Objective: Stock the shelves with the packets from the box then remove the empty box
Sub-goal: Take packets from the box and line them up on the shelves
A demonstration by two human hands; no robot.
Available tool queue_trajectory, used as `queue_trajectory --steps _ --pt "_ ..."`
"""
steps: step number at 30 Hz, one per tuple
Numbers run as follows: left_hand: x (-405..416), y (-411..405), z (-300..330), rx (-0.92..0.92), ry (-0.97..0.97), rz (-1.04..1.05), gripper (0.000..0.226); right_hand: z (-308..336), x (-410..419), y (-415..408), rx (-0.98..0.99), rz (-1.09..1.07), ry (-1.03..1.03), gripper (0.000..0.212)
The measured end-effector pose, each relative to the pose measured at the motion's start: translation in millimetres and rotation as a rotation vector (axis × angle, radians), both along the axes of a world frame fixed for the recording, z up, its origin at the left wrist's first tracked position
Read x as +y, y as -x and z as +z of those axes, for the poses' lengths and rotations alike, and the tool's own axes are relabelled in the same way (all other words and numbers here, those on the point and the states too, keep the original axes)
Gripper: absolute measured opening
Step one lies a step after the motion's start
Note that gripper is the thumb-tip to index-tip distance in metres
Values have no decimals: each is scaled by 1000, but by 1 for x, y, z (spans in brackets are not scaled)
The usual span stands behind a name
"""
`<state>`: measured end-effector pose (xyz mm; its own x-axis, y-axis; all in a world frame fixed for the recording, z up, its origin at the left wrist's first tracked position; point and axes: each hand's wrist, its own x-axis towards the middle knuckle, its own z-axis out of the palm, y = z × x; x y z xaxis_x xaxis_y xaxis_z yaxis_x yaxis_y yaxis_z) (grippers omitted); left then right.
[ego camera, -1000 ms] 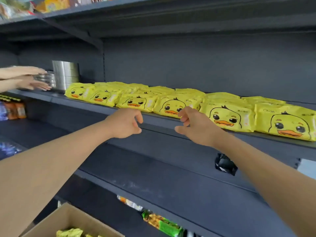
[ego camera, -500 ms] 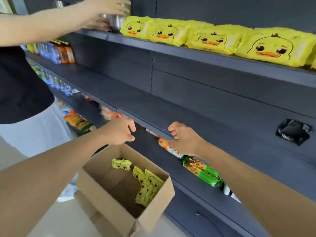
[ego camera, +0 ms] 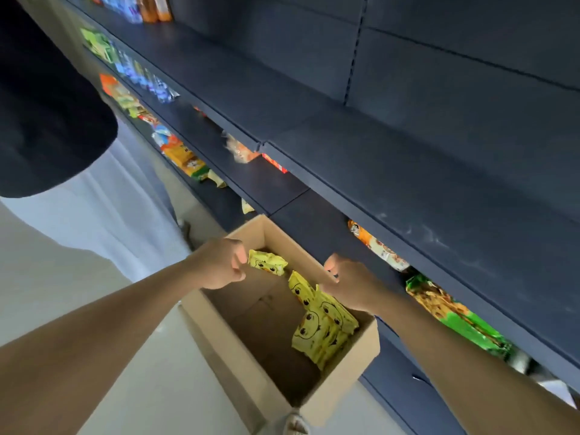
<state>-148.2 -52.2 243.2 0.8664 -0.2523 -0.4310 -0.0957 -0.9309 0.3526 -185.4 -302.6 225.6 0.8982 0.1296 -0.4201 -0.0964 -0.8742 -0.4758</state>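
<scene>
Below, both empty curled hands (ego camera: pixel 219 265) (ego camera: pixel 351 285) hover over upright packets (ego camera: pixel 320 324) in the box (ego camera: pixel 238 350).

Left of the hands, we see a second person in a dark top (ego camera: pixel 47 114) and pale trousers (ego camera: pixel 103 221). Right of them lies a green snack bag (ego camera: pixel 464 321); beyond, orange packets (ego camera: pixel 185 157).
</scene>
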Motion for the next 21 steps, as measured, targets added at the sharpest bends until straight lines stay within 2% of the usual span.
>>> queue_trajectory --steps 5,12,21 --pt "11 -29 -59 86 -24 40 22 -53 9 -30 122 -48 -20 49" --pt "15 -80 -137 158 4 4 38 -116 22 -46 220 -152 -11 45" --pt "4 -155 -246 72 -66 -271 53 -222 62 -50 287 -605 -59 41"
